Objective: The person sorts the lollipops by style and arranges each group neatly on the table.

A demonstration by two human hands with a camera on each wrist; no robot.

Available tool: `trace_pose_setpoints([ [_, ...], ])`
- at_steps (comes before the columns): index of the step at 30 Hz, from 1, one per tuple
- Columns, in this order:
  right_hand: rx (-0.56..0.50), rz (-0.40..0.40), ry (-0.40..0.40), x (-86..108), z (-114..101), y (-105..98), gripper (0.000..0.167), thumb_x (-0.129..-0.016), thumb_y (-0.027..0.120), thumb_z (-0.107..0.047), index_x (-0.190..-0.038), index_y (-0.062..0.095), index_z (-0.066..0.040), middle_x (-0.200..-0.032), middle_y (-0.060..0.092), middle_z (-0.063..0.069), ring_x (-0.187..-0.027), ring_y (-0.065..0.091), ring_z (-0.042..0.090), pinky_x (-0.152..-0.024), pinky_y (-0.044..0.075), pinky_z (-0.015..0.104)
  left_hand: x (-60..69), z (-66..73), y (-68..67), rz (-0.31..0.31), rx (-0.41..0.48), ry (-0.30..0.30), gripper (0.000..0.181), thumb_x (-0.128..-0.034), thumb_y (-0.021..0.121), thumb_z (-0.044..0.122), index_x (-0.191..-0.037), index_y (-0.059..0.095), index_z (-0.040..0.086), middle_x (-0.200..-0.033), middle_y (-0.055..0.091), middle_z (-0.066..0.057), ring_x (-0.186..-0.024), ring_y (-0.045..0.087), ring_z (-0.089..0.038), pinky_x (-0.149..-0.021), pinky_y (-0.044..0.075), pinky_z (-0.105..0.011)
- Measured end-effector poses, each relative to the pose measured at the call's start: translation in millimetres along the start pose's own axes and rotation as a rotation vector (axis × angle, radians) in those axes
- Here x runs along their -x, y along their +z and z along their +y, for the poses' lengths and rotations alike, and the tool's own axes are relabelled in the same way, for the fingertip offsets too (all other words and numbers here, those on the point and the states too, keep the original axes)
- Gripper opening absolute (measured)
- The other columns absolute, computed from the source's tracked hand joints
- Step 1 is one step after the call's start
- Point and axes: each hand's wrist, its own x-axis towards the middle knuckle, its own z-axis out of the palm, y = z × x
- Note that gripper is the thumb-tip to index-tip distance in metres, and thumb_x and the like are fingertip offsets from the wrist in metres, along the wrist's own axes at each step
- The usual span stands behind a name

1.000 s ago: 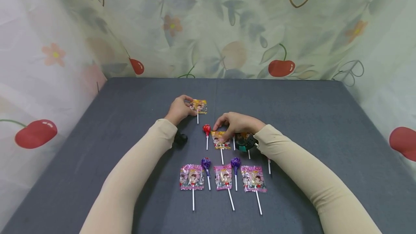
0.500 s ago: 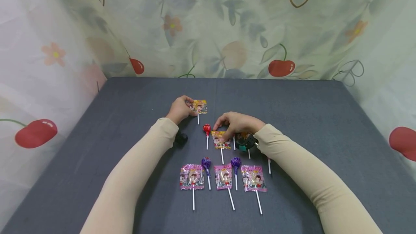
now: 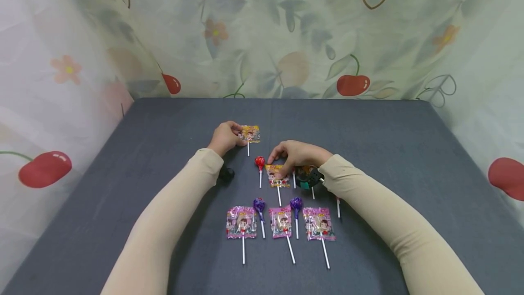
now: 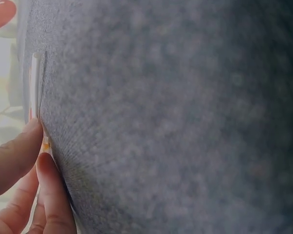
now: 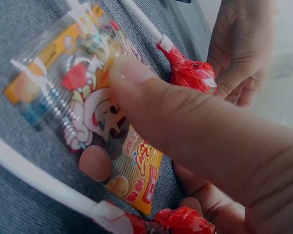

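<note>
nearest: three pink packets (image 3: 280, 221) lay in a row on the near side of the center orange packet (image 3: 273, 180), two purple lollipops (image 3: 296, 205) between them. right hand (image 3: 300, 153) gripped the center orange packet, thumb on its face. a red lollipop (image 3: 259, 163) lay just left of it. beyond it, left hand (image 3: 225, 138) pinched the far orange packet (image 3: 252, 134) by its left edge.

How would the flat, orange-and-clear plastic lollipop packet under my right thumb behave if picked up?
The packet probably flexes: its clear film looks thin. Glossy highlights suggest it might slip. Its straight white stick likely stays stiff.
</note>
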Motion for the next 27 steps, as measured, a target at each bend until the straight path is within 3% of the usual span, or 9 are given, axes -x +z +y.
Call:
trace_pose_setpoints([
  [7,0.016,-0.001,0.002,-1.4,0.4,0.2,0.038,-0.074,0.084,-0.011,-0.109,0.069,-0.011,-0.117,0.055,0.009,-0.089,0.049,0.018,-0.066,0.047,0.027,-0.2,-1.7,-1.9,0.001,0.004,0.006,0.043,-0.0746,0.082,0.002,-0.114,0.065,0.004,-0.099,0.059,-0.009,-0.087,0.050,-0.020,-0.068,0.040,-0.024],
  [16,0.007,-0.011,-0.006,-1.0,0.4,-0.2,0.038,-0.075,0.083,-0.009,-0.110,0.069,-0.010,-0.114,0.058,0.009,-0.086,0.051,0.017,-0.065,0.048,0.027,-0.3,-1.9,-3.6,0.012,0.027,-0.052,0.042,-0.0757,0.081,0.002,-0.114,0.065,0.006,-0.099,0.059,-0.008,-0.085,0.051,-0.019,-0.068,0.040,-0.026],
  [27,0.006,0.006,0.009,1.1,-2.5,0.6,0.037,-0.075,0.083,-0.007,-0.109,0.069,-0.010,-0.114,0.059,0.009,-0.088,0.051,0.018,-0.066,0.047,0.027,-1.8,-2.2,-3.8,-0.002,0.026,-0.080,0.039,-0.0757,0.081,0.002,-0.112,0.065,0.007,-0.091,0.060,-0.006,-0.079,0.050,-0.017,-0.067,0.039,-0.027],
])
